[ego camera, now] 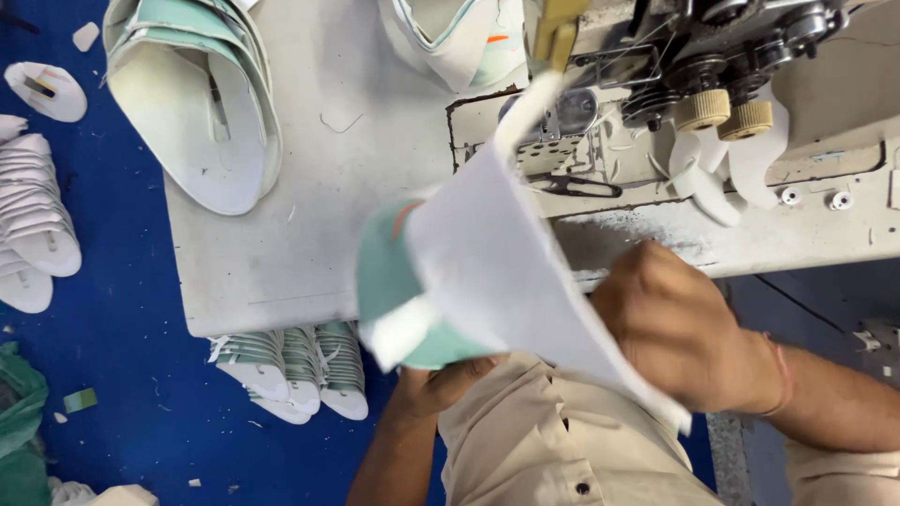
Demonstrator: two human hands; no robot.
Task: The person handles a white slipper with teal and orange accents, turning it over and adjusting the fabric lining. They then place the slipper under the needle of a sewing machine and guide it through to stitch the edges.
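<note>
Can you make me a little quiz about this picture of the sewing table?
1. What colours is the shoe piece that the hands hold?
2. True or false: the right hand is touching the shoe piece.
3. Where do the stacked shoe pieces lie: A on the blue floor, B on the sewing machine?

Key: 1 white and mint green. 2 true. 3 A. The left hand grips the piece from below.

The white and mint shoe piece point(478, 272) is motion-blurred and hides most of the left hand point(433, 384). The sewing machine point(712, 84) is cut off by the top edge; its needle area cannot be made out.
</note>
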